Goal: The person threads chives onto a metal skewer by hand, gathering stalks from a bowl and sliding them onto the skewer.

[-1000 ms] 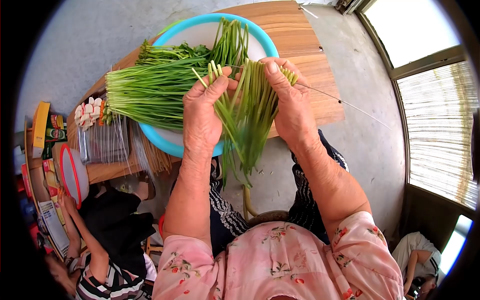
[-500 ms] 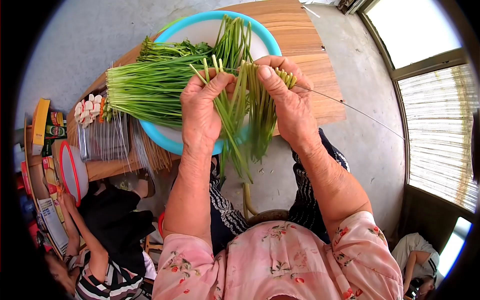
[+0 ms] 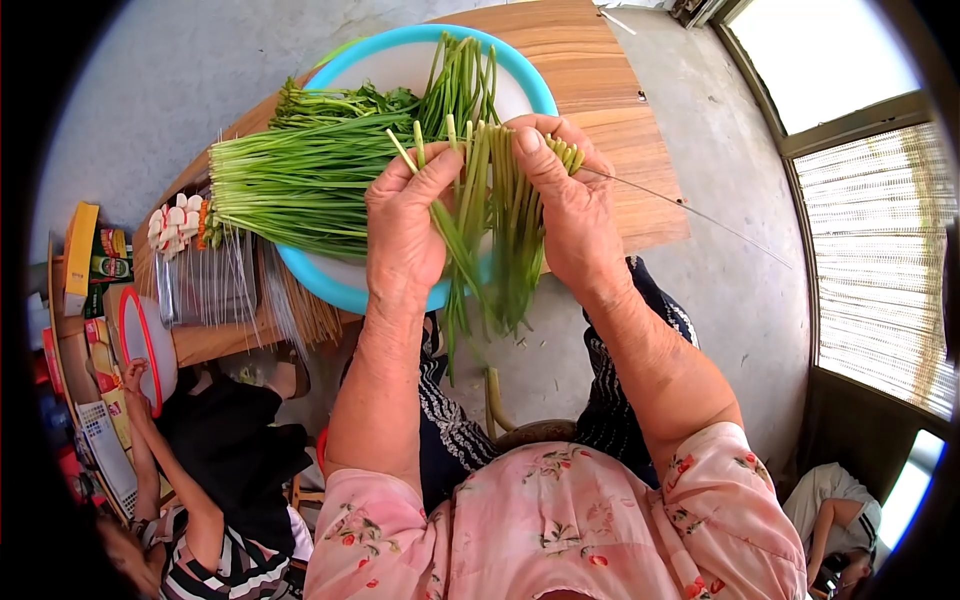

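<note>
Green stalks (image 3: 512, 220) hang folded over in a row on a thin metal skewer (image 3: 700, 210), which sticks out to the right. My right hand (image 3: 575, 205) is closed round the row and skewer, thumb on top. My left hand (image 3: 408, 215) pinches several loose stalks (image 3: 455, 250) close beside the row; their pale ends point up. Behind my hands, a blue-rimmed basin (image 3: 530, 70) holds a large bundle of long green stalks (image 3: 300, 185), leafy greens and a smaller upright bunch (image 3: 462, 85).
The basin stands on a wooden table (image 3: 610, 110). At its left are skewered white pieces (image 3: 178, 225), a clear tray (image 3: 205, 285) of skewers and wooden sticks (image 3: 300, 300). A person (image 3: 210, 510) sits lower left near a red-rimmed container (image 3: 145, 345); another (image 3: 835, 515) is lower right.
My hands have shifted slightly, and the skewer's right end has swung a little. The loose stalks in my left hand have moved. The person at lower left has raised a hand.
</note>
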{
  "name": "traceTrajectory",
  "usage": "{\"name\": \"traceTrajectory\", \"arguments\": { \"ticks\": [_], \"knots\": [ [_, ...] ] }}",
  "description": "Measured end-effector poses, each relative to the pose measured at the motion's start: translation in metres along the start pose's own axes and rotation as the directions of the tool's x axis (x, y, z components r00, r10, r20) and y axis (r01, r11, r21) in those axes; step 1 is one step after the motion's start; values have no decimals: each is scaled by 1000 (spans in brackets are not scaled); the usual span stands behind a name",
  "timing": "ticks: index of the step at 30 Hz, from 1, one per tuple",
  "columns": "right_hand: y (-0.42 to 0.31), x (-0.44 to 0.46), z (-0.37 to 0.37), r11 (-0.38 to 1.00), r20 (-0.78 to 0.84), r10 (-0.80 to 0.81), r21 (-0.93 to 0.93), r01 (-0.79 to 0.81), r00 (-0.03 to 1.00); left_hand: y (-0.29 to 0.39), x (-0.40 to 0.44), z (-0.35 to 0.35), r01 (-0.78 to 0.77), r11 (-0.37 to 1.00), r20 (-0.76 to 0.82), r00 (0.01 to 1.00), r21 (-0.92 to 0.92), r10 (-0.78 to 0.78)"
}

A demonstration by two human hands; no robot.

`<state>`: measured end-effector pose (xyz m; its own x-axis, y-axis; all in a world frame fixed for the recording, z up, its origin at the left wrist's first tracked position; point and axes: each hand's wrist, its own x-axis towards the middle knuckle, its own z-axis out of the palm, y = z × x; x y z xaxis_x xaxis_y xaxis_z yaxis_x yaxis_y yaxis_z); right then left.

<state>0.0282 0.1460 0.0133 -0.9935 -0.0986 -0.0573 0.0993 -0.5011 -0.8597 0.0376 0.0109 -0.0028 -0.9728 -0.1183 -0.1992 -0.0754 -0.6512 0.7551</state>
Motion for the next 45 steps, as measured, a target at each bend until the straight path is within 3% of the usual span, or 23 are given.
{"name": "traceTrajectory", "arguments": {
  "ticks": [5, 18, 21, 24, 27, 29, 33, 38, 45],
  "knots": [
    [-7, -5, 3, 995, 23, 38, 96, -40, 999, 2, 1, -4, -35, 999, -23, 999, 23, 35],
    [0, -2, 1, 998, -4, -13, 59, 13, 1000, 1, -2, 3, -77, 991, -32, 996, 111, 81],
    [2, -2, 1, 999, -3, -28, 16, 28, 1000, 0, -2, 2, -97, 967, -47, 993, 236, 111],
    [2, -2, 1, 998, 6, -41, -40, 41, 999, -2, -5, 5, -206, 845, 17, 974, 494, 227],
    [-1, 2, -2, 999, 39, -7, -49, 9, 999, 4, -5, 3, -154, 875, 50, 988, 459, 148],
    [-7, 4, -5, 996, 51, 90, -7, -89, 995, -1, -2, -4, -79, 951, 29, 997, 300, 73],
    [1, 8, -9, 998, 2, 57, 35, -57, 998, 0, 0, -2, 8, 997, 13, 1000, 81, -9],
    [-1, 8, -11, 990, 54, 84, 108, -90, 995, 1, 2, -7, -50, 982, -46, 997, 180, 60],
    [-4, 3, -4, 1000, 62, 13, -17, -12, 998, 2, -4, 7, -84, 981, -33, 995, 173, 91]
  ]
}}
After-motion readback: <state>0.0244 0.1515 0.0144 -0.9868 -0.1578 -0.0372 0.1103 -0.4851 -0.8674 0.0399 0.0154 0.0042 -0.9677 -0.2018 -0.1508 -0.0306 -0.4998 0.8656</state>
